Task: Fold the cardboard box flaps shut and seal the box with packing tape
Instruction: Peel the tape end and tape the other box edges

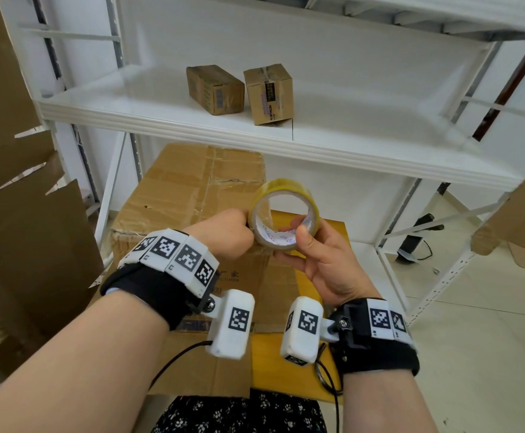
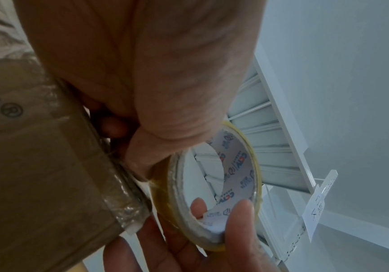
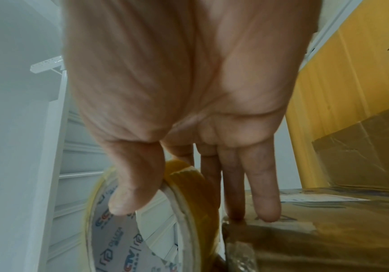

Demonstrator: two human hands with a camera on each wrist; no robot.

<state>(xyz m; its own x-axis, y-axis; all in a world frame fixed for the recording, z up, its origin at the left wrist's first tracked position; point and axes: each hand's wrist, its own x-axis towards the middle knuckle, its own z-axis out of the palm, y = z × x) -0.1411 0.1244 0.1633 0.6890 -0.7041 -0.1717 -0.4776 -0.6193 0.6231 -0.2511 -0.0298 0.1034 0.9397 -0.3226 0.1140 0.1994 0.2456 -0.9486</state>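
Note:
A roll of yellowish packing tape (image 1: 286,190) is held upright above the large brown cardboard box (image 1: 173,195), whose top flaps lie flat under old, wrinkled tape. My left hand (image 1: 245,222) has its fingers curled and pinches the roll's left outer edge. My right hand (image 1: 292,242) holds the roll with the thumb inside the printed core and the fingers under it. The left wrist view shows the thumb (image 2: 142,156) on the tape roll (image 2: 235,165), beside the box corner (image 2: 49,165). The right wrist view shows my thumb (image 3: 130,184) in the roll (image 3: 188,193), with my fingertips (image 3: 268,208) near the box (image 3: 317,243); contact is unclear.
The box sits under a white metal shelf (image 1: 192,120) bearing two small cardboard boxes (image 1: 214,89) (image 1: 269,93). Yellow cardboard (image 1: 286,357) lies beneath the box. Flattened cardboard (image 1: 20,214) leans at the left and more (image 1: 523,214) at the right. Tiled floor (image 1: 473,354) lies to the right.

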